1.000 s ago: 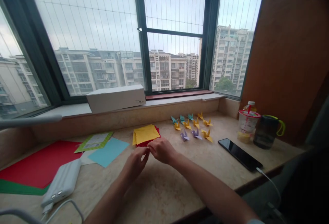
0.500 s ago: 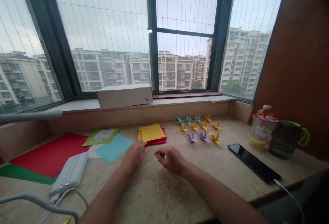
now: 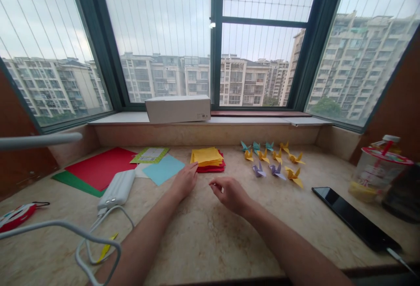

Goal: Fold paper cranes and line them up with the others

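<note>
Marbled counter [image 3: 216, 242] beneath dark-framed windows [image 3: 164, 23], hands [image 3: 186, 181] near stacked yellow paper [image 3: 206, 155]

Right: three teal paper birds [image 3: 256, 147], six yellow paper birds [image 3: 295, 177], two purple paper birds [image 3: 276, 172], one phone [image 3: 356, 219], one red-lidded cup [image 3: 369, 178]; far: one box [image 3: 179, 111]; left: one power bank [image 3: 117, 189]; middle: one paper stack [image 3: 207, 157], one left hand [image 3: 185, 181], one right hand [image 3: 231, 193]
</note>
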`<state>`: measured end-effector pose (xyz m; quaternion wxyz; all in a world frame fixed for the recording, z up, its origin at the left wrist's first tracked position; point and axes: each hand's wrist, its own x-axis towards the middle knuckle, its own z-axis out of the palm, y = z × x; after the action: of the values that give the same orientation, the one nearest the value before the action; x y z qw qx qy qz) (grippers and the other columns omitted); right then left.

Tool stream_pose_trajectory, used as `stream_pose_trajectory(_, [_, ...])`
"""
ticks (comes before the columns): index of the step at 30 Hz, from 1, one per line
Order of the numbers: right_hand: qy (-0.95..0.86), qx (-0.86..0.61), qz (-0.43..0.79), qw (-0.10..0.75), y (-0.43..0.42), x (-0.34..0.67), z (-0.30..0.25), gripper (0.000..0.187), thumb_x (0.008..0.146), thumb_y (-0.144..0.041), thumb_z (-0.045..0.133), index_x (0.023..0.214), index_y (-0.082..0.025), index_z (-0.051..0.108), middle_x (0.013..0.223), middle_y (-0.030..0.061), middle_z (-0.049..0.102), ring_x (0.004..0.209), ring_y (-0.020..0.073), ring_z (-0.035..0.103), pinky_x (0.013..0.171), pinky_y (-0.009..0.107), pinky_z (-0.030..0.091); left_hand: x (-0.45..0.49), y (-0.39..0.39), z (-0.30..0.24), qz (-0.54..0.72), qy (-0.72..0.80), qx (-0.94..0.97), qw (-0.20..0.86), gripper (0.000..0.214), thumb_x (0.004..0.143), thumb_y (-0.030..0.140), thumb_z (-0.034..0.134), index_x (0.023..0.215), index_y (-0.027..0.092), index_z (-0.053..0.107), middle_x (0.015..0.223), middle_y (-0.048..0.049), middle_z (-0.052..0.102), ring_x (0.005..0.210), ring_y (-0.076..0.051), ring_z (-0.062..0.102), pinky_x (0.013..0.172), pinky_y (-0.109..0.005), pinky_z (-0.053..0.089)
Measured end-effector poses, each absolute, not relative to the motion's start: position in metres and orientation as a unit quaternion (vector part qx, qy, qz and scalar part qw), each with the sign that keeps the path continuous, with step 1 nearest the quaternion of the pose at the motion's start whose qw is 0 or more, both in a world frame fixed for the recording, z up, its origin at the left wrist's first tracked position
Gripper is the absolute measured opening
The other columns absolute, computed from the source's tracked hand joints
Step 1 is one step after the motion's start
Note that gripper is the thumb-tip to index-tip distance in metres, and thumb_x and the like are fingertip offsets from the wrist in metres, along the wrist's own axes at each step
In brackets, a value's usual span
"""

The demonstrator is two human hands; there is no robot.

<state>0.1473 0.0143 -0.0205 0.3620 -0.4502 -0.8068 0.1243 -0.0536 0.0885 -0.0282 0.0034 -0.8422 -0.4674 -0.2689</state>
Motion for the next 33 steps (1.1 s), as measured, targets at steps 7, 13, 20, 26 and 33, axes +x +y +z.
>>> stream_pose_trajectory(7, [-0.685,-0.501,0.290,0.442,0.032,0.156,-0.023,0.054,0.093,-0.058,0.041,0.089,-0.015,0.073,0.084,0.0091,0.075,0.070,0.0218,0.068,0.060,0.029,0.049,-0.039,0.058,-0.014,-0.305,-0.408,-0.859,0.059,0.034,0.091,0.018,0.047,0.121,0.015,0.064,0.126,-0.0135,0.065,0.114,-0.027,0.060,0.102,-0.044,0.045])
stream_pose_trajectory(13, [-0.522,-0.490,0.457,0.529,0.042,0.169,-0.019,0.050,0.085,-0.062,0.051,0.097,-0.017,0.068,0.098,0.0126,0.075,0.082,0.0249,0.073,0.067,0.034,0.057,-0.005,0.015,-0.011,-0.310,-0.294,-0.903,0.042,0.038,0.090,0.019,0.050,0.127,0.018,0.059,0.126,-0.0112,0.065,0.109,-0.027,0.059,0.096,-0.044,0.047])
stream_pose_trajectory(20, [-0.504,-0.499,0.371,0.600,0.050,0.181,-0.026,0.036,0.075,-0.046,0.068,0.096,-0.016,0.071,0.101,0.0122,0.075,0.096,0.0305,0.070,0.082,0.041,0.057,0.000,0.009,-0.007,-0.343,-0.247,-0.906,-0.003,0.033,0.094,0.028,0.050,0.125,0.023,0.060,0.121,-0.0086,0.067,0.108,-0.024,0.060,0.096,-0.042,0.046])
stream_pose_trajectory(26, [-0.528,-0.450,0.403,0.597,0.048,0.188,-0.021,0.044,0.074,-0.051,0.070,0.103,-0.018,0.072,0.096,0.0101,0.076,0.094,0.0309,0.071,0.078,0.042,0.058,-0.023,0.040,-0.005,-0.543,-0.409,-0.724,-0.116,0.042,0.090,0.035,0.056,0.127,0.015,0.057,0.122,-0.0160,0.063,0.111,-0.027,0.060,0.098,-0.045,0.047])
stream_pose_trajectory(33, [-0.597,-0.384,0.509,0.486,0.028,0.175,-0.012,0.047,0.076,-0.056,0.070,0.103,-0.017,0.071,0.100,0.0094,0.075,0.090,0.0281,0.071,0.079,0.039,0.058,-0.025,0.050,-0.014,-0.500,-0.347,-0.624,-0.491,0.035,0.080,0.045,0.066,0.093,0.012,0.068,0.085,-0.0083,0.073,0.075,-0.021,0.068,0.065,-0.029,0.054])
